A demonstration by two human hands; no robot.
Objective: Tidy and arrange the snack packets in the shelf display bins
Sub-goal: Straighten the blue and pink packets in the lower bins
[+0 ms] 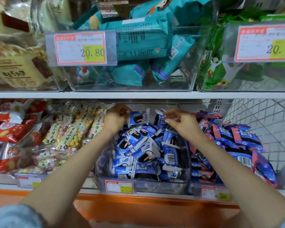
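A clear bin (143,184) on the lower shelf holds a heap of small blue-and-white cookie packets (143,150). My left hand (116,118) pinches one upright blue-and-white packet (138,118) at the back of the bin. My right hand (181,121) pinches another blue packet (160,118) by its edge, just to the right of the first. Both packets stand above the heap near the bin's rear.
A bin of pastel ball-snack bags (69,134) sits to the left, red packets (8,129) beyond it. Blue-and-pink packets (234,145) fill the right bin beside a wire mesh wall (262,116). Upper shelf bins hold teal packets (143,40) and green packets (217,63).
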